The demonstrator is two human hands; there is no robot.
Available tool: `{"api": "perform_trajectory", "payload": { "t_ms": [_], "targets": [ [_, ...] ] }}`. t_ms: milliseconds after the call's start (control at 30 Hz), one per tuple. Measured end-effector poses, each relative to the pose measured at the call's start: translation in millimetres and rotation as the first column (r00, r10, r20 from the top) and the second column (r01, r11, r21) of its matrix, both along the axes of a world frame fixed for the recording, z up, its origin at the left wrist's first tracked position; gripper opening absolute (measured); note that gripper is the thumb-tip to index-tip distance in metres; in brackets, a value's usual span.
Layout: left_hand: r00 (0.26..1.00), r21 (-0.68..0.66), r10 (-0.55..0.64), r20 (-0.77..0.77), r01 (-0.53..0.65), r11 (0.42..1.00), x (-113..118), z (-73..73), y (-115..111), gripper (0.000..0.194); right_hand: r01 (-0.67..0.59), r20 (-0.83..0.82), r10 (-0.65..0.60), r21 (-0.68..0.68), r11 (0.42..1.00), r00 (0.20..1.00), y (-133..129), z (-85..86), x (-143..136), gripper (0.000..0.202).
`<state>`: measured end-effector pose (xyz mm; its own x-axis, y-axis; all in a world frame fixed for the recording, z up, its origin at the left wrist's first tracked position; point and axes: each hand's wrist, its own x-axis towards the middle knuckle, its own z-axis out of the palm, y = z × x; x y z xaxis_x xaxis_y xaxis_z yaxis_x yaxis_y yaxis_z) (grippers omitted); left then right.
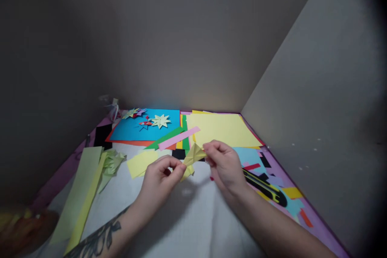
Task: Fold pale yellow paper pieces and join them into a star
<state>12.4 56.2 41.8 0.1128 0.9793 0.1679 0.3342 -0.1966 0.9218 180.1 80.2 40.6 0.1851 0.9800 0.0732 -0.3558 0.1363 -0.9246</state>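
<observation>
Between my two hands, above the white work surface [181, 229], is a small folded piece of yellow paper [193, 155] with creases and pointed ends. My left hand [165, 175] pinches its lower left end between thumb and finger. At its right end, my right hand [225, 165] grips it with thumb and forefinger. A yellow paper part hangs below the folds, near my left fingertips; whether it belongs to the same piece I cannot tell. Left of my left hand lies a flat yellow sheet [140, 163]. A yellow-and-black utility knife [267, 187] lies beside my right wrist.
Paper stars [161, 121] rest on a blue sheet [145, 131] at the back left. Pale yellow sheets [220, 129] lie at the back right. A pink strip [179, 138], crumpled green paper [111, 165] and long strips [77, 193] lie about. Scraps [292, 192] cover the right edge, by the wall.
</observation>
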Motion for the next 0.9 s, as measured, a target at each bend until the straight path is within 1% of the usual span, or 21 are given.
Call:
{"api": "perform_trajectory", "payload": {
  "t_ms": [67, 100, 133, 167, 200, 233, 267, 300, 333, 367, 467, 567, 633, 667, 733, 767, 833, 900],
  "targets": [
    [1.000, 0.032, 0.003, -0.028, -0.002, 0.999, 0, -0.7, 1, 0.020, 0.068, 0.074, -0.072, 0.044, 0.997, 0.995, 4, 6.7, 10, 0.022],
    [0.999, 0.061, -0.005, -0.048, 0.008, 0.998, -1, -1.3, 1, 0.019, 0.056, 0.150, -0.069, 0.089, 0.995, 0.986, 4, 10.0, 13, 0.019],
    [0.997, 0.096, -0.017, -0.072, 0.024, 0.995, -1, -1.9, 2, 0.018, -0.001, 0.252, -0.031, 0.128, 0.992, 0.967, 3, 13.0, 15, 0.020],
    [0.995, 0.135, -0.034, -0.098, 0.047, 0.990, -2, -2.4, 2, 0.017, -0.084, 0.363, 0.026, 0.146, 0.986, 0.932, 2, 15.6, 15, 0.028],
    [0.991, 0.177, -0.054, -0.122, 0.075, 0.981, -2, -2.6, 2, 0.016, -0.176, 0.464, 0.094, 0.136, 0.975, 0.881, -1, 17.8, 14, 0.037],
    [0.987, 0.218, -0.076, -0.144, 0.107, 0.970, -2, -2.5, 1, 0.016, -0.245, 0.537, 0.150, 0.110, 0.963, 0.830, -3, 19.5, 11, 0.039],
    [0.982, 0.252, -0.097, -0.163, 0.137, 0.958, -3, -2.1, 1, 0.016, -0.289, 0.579, 0.191, 0.081, 0.954, 0.792, -6, 20.7, 8, 0.031],
    [0.977, 0.279, -0.118, -0.180, 0.166, 0.946, -3, -1.3, 0, 0.017, -0.309, 0.598, 0.216, 0.056, 0.949, 0.772, -8, 21.4, 6, 0.019],
    [0.972, 0.299, -0.136, -0.194, 0.190, 0.935, -4, -0.3, 0, 0.017, -0.312, 0.602, 0.227, 0.039, 0.949, 0.766, -9, 21.9, 3, 0.007],
    [0.967, 0.310, -0.150, -0.206, 0.210, 0.927, -5, 0.9, -1, 0.018, -0.309, 0.599, 0.231, 0.029, 0.951, 0.767, -9, 22.2, 2, 0.003],
    [0.958, 0.307, -0.162, -0.238, 0.233, 0.923, -7, 4.4, -3, 0.017, -0.280, 0.574, 0.219, 0.018, 0.960, 0.789, -7, 23.3, 4, 0.005],
    [0.954, 0.283, -0.155, -0.258, 0.228, 0.932, -10, 7.4, -2, 0.018, -0.239, 0.527, 0.190, 0.025, 0.971, 0.828, -1, 24.9, 15, 0.008],
    [0.960, 0.241, -0.135, -0.245, 0.195, 0.951, -11, 9.6, 0, 0.019, -0.183, 0.456, 0.137, 0.058, 0.981, 0.879, 5, 25.1, 24, 0.013],
    [0.968, 0.202, -0.113, -0.223, 0.159, 0.966, -11, 10.7, 2, 0.019, -0.140, 0.400, 0.097, 0.081, 0.987, 0.911, 7, 24.7, 28, 0.016],
    [0.988, 0.082, -0.046, -0.151, 0.059, 0.995, -10, 13.0, 5, 0.020, -0.063, 0.282, 0.030, 0.109, 0.992, 0.959, 10, 23.0, 31, 0.020],
    [0.994, 0.012, -0.012, -0.106, 0.013, 1.000, -10, 13.8, 6, 0.021, -0.054, 0.245, 0.026, 0.108, 0.993, 0.969, 10, 21.7, 31, 0.019],
    [0.999, -0.105, 0.029, -0.025, -0.032, 0.994, -9, 14.6, 7, 0.025, -0.121, 0.234, 0.100, 0.079, 0.989, 0.967, 7, 18.3, 25, 0.024],
    [1.000, -0.145, 0.021, 0.020, -0.018, 0.989, -8, 14.2, 7, 0.026, -0.259, 0.251, 0.247, 0.018, 0.966, 0.936, 2, 14.9, 15, 0.037]
  ]
}}
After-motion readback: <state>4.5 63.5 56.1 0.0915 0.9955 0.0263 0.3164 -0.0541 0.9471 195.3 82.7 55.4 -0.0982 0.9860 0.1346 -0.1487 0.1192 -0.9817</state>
